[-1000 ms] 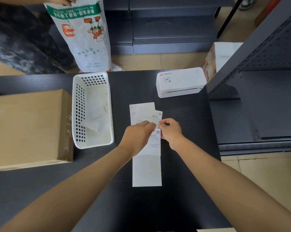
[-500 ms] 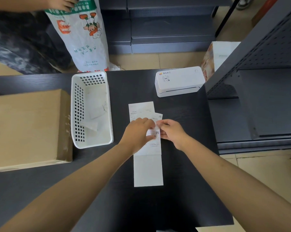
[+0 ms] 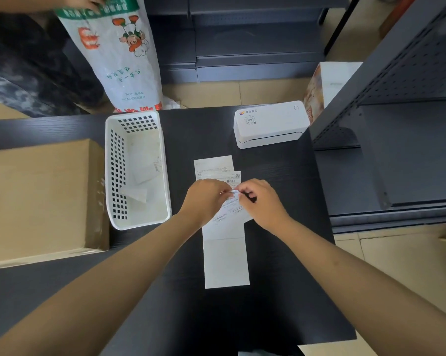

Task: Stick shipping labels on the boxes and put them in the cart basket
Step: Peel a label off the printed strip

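A strip of white shipping labels (image 3: 225, 260) lies on the black table (image 3: 281, 291) in the middle of the view. My left hand (image 3: 204, 201) and my right hand (image 3: 261, 201) both pinch the top corner of one printed label (image 3: 233, 214), which lifts off the strip and tilts. More printed labels (image 3: 214, 167) lie just beyond my fingers. A large brown cardboard box (image 3: 40, 201) sits at the left. Beside it stands a white perforated basket (image 3: 119, 173) with a few paper scraps inside.
A white label printer (image 3: 270, 124) stands at the table's far right. Grey metal shelving (image 3: 396, 124) rises on the right. Beyond the table another person's hand (image 3: 84, 1) holds a printed white sack (image 3: 119, 55). A white carton (image 3: 329, 83) sits behind the printer.
My fingers have drawn together at the label's top corner, and the label has peeled up and swung askew from the strip. The sack behind the table has shifted slightly.
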{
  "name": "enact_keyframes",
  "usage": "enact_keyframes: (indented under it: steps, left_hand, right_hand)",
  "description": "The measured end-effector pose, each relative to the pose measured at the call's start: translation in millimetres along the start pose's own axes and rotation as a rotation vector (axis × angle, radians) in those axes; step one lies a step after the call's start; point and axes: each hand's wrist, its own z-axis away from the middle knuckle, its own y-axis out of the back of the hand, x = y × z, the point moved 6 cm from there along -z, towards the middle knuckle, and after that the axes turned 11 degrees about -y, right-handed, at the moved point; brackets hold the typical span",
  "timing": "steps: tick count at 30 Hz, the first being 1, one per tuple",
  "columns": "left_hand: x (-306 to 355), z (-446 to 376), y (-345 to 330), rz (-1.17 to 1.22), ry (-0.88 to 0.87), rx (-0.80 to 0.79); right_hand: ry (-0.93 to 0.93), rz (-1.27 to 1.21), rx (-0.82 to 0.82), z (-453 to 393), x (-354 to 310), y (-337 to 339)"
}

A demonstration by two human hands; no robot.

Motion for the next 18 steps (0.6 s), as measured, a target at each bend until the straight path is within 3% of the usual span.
enact_keyframes:
  steps: [9,14,18]
  left_hand:
    - [1,4,4,0.003,0.035,0.022]
    - [1,8,1,-0.003,0.050,-0.014]
    - [9,11,0,0.014,-0.035,0.002]
  right_hand:
    - [-0.068,-0.087,-0.020,-3,7,3]
    - [0.001,0.055,-0.047,-7,4,4]
    - [0.042,0.116,-0.028,-11,-3,6]
